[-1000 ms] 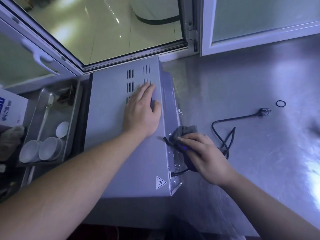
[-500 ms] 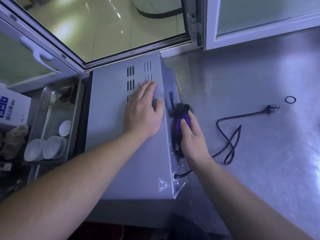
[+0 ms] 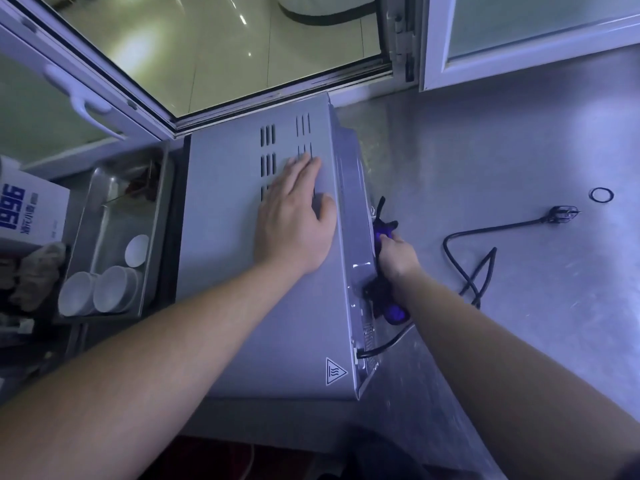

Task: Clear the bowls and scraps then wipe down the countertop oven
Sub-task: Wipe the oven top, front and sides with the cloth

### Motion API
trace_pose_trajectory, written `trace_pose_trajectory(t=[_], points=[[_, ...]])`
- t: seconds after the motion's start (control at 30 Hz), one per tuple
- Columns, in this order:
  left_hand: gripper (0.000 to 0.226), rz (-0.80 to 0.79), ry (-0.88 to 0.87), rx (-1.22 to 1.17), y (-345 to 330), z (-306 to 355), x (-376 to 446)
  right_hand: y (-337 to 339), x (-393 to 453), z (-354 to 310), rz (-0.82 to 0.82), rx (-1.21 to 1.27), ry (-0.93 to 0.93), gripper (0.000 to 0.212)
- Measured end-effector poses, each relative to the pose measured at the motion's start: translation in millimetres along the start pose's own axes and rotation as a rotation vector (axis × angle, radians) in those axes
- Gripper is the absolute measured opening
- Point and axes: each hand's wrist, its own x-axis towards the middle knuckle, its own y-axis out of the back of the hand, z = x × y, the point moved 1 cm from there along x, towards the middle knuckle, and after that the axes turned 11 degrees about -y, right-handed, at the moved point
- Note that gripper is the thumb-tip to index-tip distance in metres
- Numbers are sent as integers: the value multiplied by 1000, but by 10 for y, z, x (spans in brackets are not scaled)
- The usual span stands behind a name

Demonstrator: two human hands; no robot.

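A grey countertop oven (image 3: 235, 271) stands on a steel counter (image 3: 502, 150) below an open window. The left hand (image 3: 294, 223) lies flat on its top, fingers spread over the vent slots. The right hand (image 3: 396, 256) is closed around a dark purple cloth (image 3: 384, 233), pressing it against the oven's right side. One black power cord (image 3: 485, 258) trails right; one small ring (image 3: 601, 195) lies beyond. Left, one metal tray (image 3: 100, 209) holds three white bowls (image 3: 114, 289)

Left hand (image 3: 294, 220), right hand (image 3: 398, 258): bare, no gloves; forearms unsleeved.
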Motion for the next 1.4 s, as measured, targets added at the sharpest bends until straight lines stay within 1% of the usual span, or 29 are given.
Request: trace_pose_trajectory(t=[0.07,0.13,0.2,0.3,0.4,0.43,0.5,0.53,0.63,0.7,0.8,0.87,1.03,1.17,1.23,1.33,1.4], points=[[55,-6,1,3,2,0,1,27,33,-42,-3,-1,-70,28],[56,-6,3,2,1,-1,4,70,-76,-81,-25,-10,-81,21],[56,-5,7,-2,6,0,2,78,-166,-134,-48,-2,-76,23],[56,-6,6,-9,7,-1,10,51,-355,-212,-91,80,-84,24],[57,-7,4,-6,6,-5,9,-25,-484,-212,-55,182,-102,16],[56,-8,2,-4,7,-5,8,-45,-519,-197,-40,183,-81,18],[56,-11,0,-2,9,-3,8,-82,-600,-181,-5,125,31,30],[56,-13,2,-2,10,-1,7,-100,-630,-183,14,74,122,36],[57,-9,-1,0,10,7,4,-100,-612,-254,39,-72,387,44],[57,-5,-7,4,11,7,7,-74,-518,-347,0,-89,460,47],[56,-1,-8,7,5,3,10,-33,-346,-503,-22,-46,443,45],[56,-1,-1,2,2,2,9,-42,-180,-552,-17,5,384,46],[56,9,-9,12,-6,-8,8,-75,166,-378,-33,4,237,55],[55,-5,2,6,4,-6,3,-27,78,-226,-35,13,187,53],[55,-12,3,6,9,-5,0,-9,0,-174,-39,29,182,49],[56,-13,-8,11,8,-6,-2,2,-191,-125,-53,65,200,39],[57,-10,-19,16,8,-10,-2,5,-322,-133,-66,102,226,39]])
